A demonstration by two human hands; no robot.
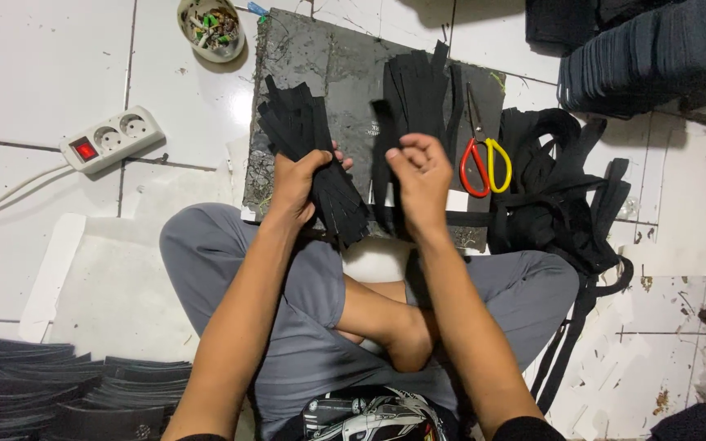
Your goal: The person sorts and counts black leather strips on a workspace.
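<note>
Your mat (328,57) lies on the floor just beyond your knees. On it, toward its right edge, lie the scissors (484,163), with a strip pile (418,90) just left of them. Right of the mat lies tangled webbing (557,196). Left of the mat sits the power strip (112,139); the bowl (210,28) stands at its far left corner.

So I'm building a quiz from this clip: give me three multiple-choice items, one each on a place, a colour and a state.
1. Where do the scissors lie?
A. on the dark mat
B. in the bowl
C. on the person's lap

2. What colour is the power strip switch?
A. green
B. red
C. blue

3. What is the left hand doing?
A. lying open on the floor
B. gripping a bundle of black strips
C. holding the scissors

Answers:
A, they rest on the dark mat right of the right hand.
B, the switch glows red.
B, its fingers wrap the bundle of black strips.
</note>
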